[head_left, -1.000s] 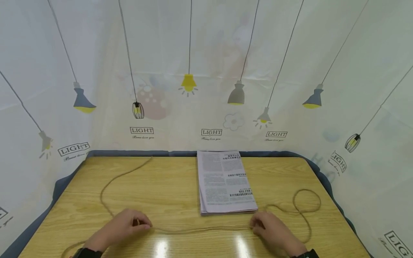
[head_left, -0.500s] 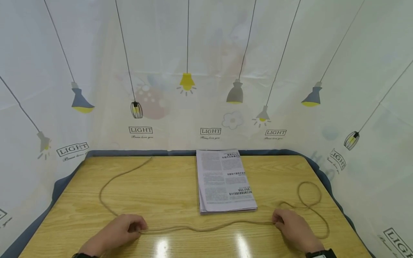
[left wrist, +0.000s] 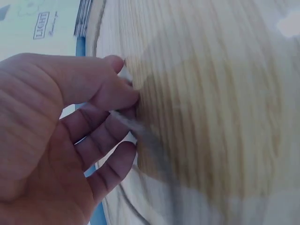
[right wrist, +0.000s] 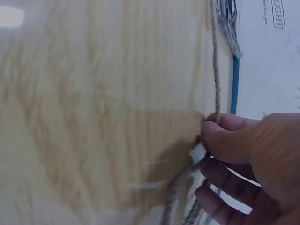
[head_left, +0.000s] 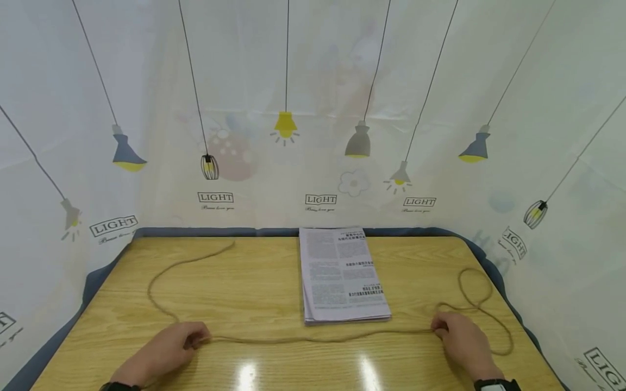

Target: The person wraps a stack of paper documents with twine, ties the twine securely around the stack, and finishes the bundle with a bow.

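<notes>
A thin brown rope runs across the near part of the table between both hands. My left hand pinches it between thumb and fingers at the left; in the left wrist view the rope trails away from the thumb tip. At the right, my right hand pinches it too, just above the tabletop. The right wrist view shows the rope passing under the thumb. Beyond the left hand a tail curves to the back of the table. Past the right hand the rope makes a loop. Behind the rope's middle lies a stack of folded newspapers.
The wooden table has a dark blue border strip along its back and sides. A white curtain printed with lamps surrounds it. Two bright reflections lie on the near tabletop.
My right hand has moved right along the table, and my left hand slightly left. The stretch of rope between them has grown longer, and the loop at the right has shifted. The newspapers stay put.
</notes>
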A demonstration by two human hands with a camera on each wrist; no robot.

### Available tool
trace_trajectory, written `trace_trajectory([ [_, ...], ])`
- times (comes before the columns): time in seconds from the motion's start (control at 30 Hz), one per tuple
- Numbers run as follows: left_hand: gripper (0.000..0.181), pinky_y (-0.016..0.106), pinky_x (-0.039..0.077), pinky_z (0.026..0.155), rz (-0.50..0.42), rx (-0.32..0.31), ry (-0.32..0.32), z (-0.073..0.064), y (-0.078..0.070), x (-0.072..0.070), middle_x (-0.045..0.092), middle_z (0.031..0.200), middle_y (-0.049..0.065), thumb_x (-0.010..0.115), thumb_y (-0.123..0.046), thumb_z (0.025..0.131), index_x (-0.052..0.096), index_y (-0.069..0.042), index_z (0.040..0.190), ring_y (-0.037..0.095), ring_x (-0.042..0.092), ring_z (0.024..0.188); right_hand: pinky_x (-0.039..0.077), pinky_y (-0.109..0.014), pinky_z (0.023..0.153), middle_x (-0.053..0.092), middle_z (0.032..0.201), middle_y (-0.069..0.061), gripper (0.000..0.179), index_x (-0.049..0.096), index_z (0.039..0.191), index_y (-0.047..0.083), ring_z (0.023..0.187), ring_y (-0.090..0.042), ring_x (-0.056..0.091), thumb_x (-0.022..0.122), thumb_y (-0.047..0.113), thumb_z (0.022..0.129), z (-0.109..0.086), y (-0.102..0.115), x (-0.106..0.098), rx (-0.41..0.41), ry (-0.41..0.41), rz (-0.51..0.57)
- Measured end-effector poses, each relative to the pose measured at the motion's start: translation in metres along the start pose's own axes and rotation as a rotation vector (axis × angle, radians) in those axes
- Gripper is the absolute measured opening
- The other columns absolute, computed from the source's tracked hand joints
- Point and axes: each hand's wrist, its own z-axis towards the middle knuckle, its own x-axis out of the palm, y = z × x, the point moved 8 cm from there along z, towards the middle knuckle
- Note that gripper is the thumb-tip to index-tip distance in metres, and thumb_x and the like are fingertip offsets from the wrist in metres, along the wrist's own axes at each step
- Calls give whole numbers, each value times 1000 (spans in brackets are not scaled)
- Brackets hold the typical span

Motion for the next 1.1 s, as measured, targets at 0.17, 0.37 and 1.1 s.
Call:
trace_trajectory([
  [0.17, 30, 24, 47, 68, 163, -79, -146, -7, 15, -16, 63, 88, -10, 65, 5, 81, 67, -22, 93, 0, 54, 78, 50, -38, 63, 70, 86, 1, 2, 70, 88, 10, 75, -15, 64, 71, 11, 86, 4, -9, 1, 49, -10, 1],
  [0.37, 27, 34, 52, 74, 319, -137, -280, -18, 22, -37, 68, 87, -9, 66, 2, 86, 67, -25, 86, 14, 66, 85, 50, -37, 68, 68, 88, 3, 7, 70, 89, 14, 78, -11, 61, 71, 9, 85, 4, -3, 7, 8, 12, 16],
  [1.1, 21, 42, 49, 87, 358, 189, -332, 23, -70, 13, 66, 104, -9, 72, -18, 88, 69, -23, 108, 11, 63, 97, 48, -29, 71, 62, 83, 10, 13, 65, 84, 23, 76, -4, 57, 75, 15, 84, 6, 58, 28, -191, -47, 40],
])
